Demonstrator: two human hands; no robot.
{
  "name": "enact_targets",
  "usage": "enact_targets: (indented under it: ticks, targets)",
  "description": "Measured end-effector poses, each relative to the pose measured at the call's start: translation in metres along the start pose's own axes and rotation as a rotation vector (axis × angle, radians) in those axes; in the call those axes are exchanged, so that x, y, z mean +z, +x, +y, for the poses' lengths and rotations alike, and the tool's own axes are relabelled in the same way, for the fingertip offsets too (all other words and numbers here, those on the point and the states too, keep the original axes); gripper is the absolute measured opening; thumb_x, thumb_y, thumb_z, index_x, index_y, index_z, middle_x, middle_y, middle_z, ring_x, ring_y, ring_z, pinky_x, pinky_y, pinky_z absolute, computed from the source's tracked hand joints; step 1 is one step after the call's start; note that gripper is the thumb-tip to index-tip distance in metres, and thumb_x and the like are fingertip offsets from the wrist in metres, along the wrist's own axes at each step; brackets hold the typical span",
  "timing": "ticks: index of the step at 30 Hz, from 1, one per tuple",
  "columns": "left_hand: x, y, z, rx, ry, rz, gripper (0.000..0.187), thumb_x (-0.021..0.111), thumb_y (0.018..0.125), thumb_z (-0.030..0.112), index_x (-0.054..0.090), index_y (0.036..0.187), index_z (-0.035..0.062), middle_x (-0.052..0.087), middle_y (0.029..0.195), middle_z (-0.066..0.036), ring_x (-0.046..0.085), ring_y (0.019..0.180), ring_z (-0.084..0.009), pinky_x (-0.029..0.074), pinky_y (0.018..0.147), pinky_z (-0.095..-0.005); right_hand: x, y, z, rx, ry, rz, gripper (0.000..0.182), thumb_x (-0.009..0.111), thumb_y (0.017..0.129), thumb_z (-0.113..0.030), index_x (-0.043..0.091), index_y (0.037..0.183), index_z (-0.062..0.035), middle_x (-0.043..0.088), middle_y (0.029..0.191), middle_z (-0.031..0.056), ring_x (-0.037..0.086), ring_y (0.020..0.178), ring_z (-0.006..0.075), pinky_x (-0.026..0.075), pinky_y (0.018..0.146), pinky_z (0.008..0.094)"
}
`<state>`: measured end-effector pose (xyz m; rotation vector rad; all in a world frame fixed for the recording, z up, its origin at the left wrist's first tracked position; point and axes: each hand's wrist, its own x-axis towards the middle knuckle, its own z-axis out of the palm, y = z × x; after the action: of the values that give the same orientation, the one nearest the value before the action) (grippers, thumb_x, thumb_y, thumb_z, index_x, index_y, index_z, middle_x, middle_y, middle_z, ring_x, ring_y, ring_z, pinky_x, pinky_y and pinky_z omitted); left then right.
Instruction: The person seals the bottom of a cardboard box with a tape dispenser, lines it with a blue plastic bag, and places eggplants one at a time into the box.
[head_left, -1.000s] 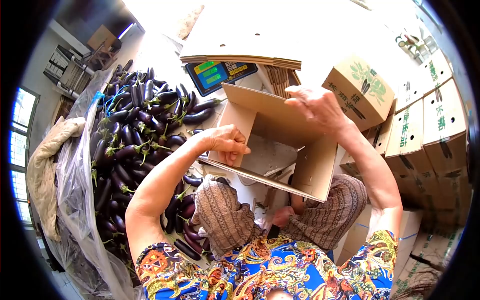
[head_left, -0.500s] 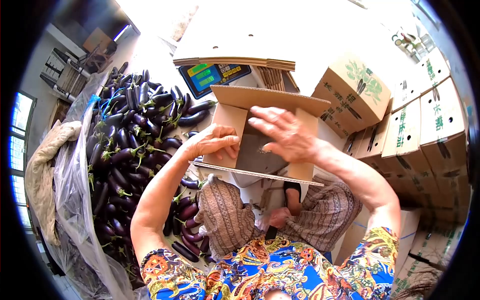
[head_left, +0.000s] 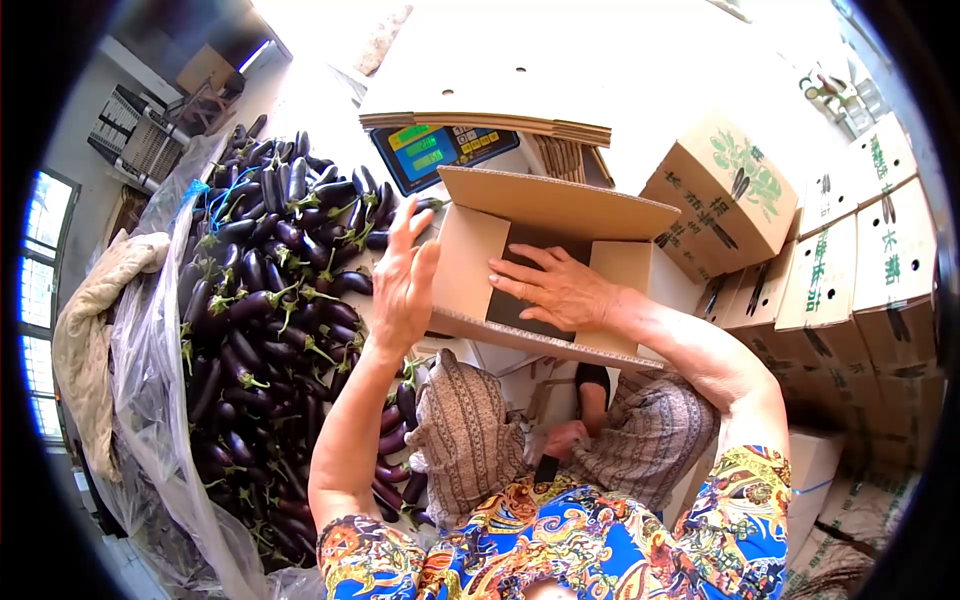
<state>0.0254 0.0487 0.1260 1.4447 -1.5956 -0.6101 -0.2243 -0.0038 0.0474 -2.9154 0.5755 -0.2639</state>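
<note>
Your right hand (head_left: pixel 560 288) lies flat and open inside the brown corrugated cardboard box (head_left: pixel 545 262), which rests above your knees, pressing its folded inner flaps; keep that palm spread and firm so they seat level. Your left hand (head_left: pixel 403 280), open and holding nothing, hovers at the box's left flap, with the heap of dark purple aubergines (head_left: pixel 265 300) on clear plastic sheeting beyond; steady the outer wall so the box stays square.

The carton (head_left: pixel 545 215) mouth stands open, hemmed by eggplants (head_left: pixel 265 300) left, stacked boxes (head_left: pixel 850 260) right.
</note>
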Motion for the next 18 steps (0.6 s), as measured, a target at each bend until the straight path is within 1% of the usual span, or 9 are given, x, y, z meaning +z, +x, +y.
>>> enact_targets:
  ticks: [2,3,6,7,9,13,15,16,18]
  targets:
    - [0.009,0.014,-0.007,-0.082,-0.050,-0.052,0.074,0.045,0.097,0.052,0.025,0.151,0.0052,0.052,0.134,-0.030,0.055,0.122,-0.0372,0.043,0.100,-0.0386,-0.009,0.002,0.004,-0.018,0.019,0.061,0.062,0.063,0.090,-0.033,0.040,0.146,-0.0156,0.034,0.154,0.0042,0.032,0.138,0.0296,0.035,0.104,0.0466]
    - [0.014,0.018,-0.017,-0.056,0.001,-0.031,0.071,0.042,0.099,0.052,0.024,0.151,0.0064,0.055,0.134,-0.025,0.055,0.124,-0.0309,0.041,0.102,-0.0353,-0.019,0.001,0.004,0.015,0.086,0.203,0.050,0.064,0.089,-0.019,0.050,0.137,-0.0122,0.045,0.146,0.0086,0.040,0.133,0.0314,0.040,0.103,0.0467]
    - [0.029,0.024,-0.049,-0.165,0.030,-0.079,0.076,0.044,0.099,0.052,0.017,0.153,0.0063,0.052,0.136,-0.027,0.051,0.128,-0.0333,0.038,0.105,-0.0354,-0.055,-0.006,0.015,0.077,0.020,0.481,0.035,0.060,0.084,0.001,0.060,0.119,-0.0026,0.059,0.129,0.0159,0.062,0.104,0.0328,0.055,0.088,0.0357]
    - [0.039,0.022,-0.056,-0.198,-0.042,-0.106,0.085,0.044,0.096,0.059,0.016,0.152,0.0014,0.049,0.136,-0.031,0.047,0.130,-0.0400,0.035,0.108,-0.0383,-0.069,-0.009,0.014,0.028,-0.086,0.559,0.027,0.058,0.084,0.002,0.063,0.110,-0.0018,0.062,0.122,0.0149,0.064,0.098,0.0300,0.057,0.082,0.0341]
    - [0.043,0.024,-0.059,-0.403,0.072,-0.170,0.089,0.040,0.095,0.064,0.014,0.152,0.0016,0.048,0.138,-0.030,0.046,0.130,-0.0418,0.034,0.108,-0.0395,-0.100,-0.024,0.005,-0.048,-0.335,0.531,0.020,0.063,0.084,-0.006,0.064,0.103,-0.0024,0.066,0.111,0.0122,0.064,0.092,0.0281,0.055,0.080,0.0350]
    - [0.044,0.024,-0.065,-0.421,0.026,-0.148,0.091,0.036,0.094,0.068,0.014,0.153,0.0024,0.048,0.137,-0.031,0.043,0.131,-0.0438,0.032,0.110,-0.0408,-0.132,-0.043,0.013,0.414,-0.475,0.387,0.036,0.067,0.087,-0.039,0.065,0.098,-0.0042,0.068,0.093,0.0139,0.065,0.087,0.0290,0.053,0.076,0.0385]
    - [0.042,0.025,-0.065,-0.452,0.036,-0.107,0.090,0.034,0.094,0.068,0.015,0.153,0.0029,0.049,0.136,-0.031,0.043,0.132,-0.0444,0.030,0.110,-0.0408,-0.114,-0.055,0.026,0.618,0.016,0.194,0.043,0.063,0.089,-0.046,0.064,0.101,-0.0038,0.068,0.087,0.0160,0.067,0.085,0.0313,0.054,0.074,0.0405]
    - [0.047,0.027,-0.082,-0.447,-0.011,-0.020,0.088,0.032,0.096,0.067,0.020,0.151,0.0003,0.050,0.136,-0.030,0.042,0.132,-0.0431,0.029,0.112,-0.0406,-0.115,-0.051,0.016,0.550,0.016,0.214,0.046,0.062,0.089,-0.048,0.063,0.105,-0.0043,0.068,0.085,0.0171,0.068,0.082,0.0321,0.054,0.071,0.0416]
    - [0.040,0.025,-0.081,-0.708,-0.627,-0.033,0.078,0.034,0.098,0.061,0.028,0.149,0.0017,0.051,0.139,-0.022,0.050,0.125,-0.0319,0.035,0.108,-0.0377,-0.112,-0.049,0.000,0.504,0.005,0.112,0.055,0.057,0.090,-0.054,0.060,0.113,-0.0037,0.067,0.089,0.0177,0.067,0.087,0.0338,0.053,0.077,0.0431]
